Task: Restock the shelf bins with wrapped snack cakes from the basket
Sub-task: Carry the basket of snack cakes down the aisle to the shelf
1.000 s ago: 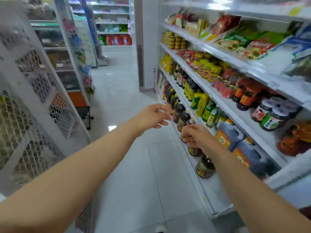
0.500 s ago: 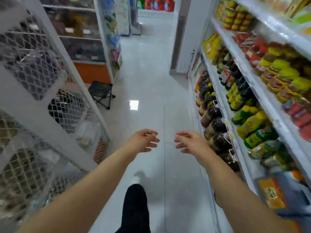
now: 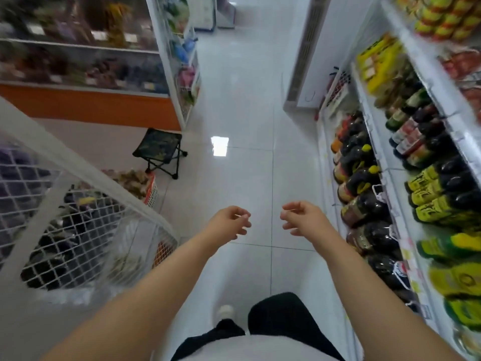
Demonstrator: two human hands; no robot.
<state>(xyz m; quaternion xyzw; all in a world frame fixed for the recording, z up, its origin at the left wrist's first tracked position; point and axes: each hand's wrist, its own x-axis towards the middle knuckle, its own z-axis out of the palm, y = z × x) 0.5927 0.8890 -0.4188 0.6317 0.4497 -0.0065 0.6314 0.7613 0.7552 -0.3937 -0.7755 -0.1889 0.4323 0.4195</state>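
Folding stool (image 3: 159, 149) on white tile floor (image 3: 242, 105); dark sauce bottles (image 3: 364, 183) on right shelves (image 3: 426, 82); mesh rack (image 3: 78, 230) left.

No legible text anywhere. Yellow labels on the dark bottles (image 3: 426, 188) carry print, too blurred to make out. Same for the red-and-white bottle labels (image 3: 406, 136) and the price tags (image 3: 35, 29) along the left shelf.
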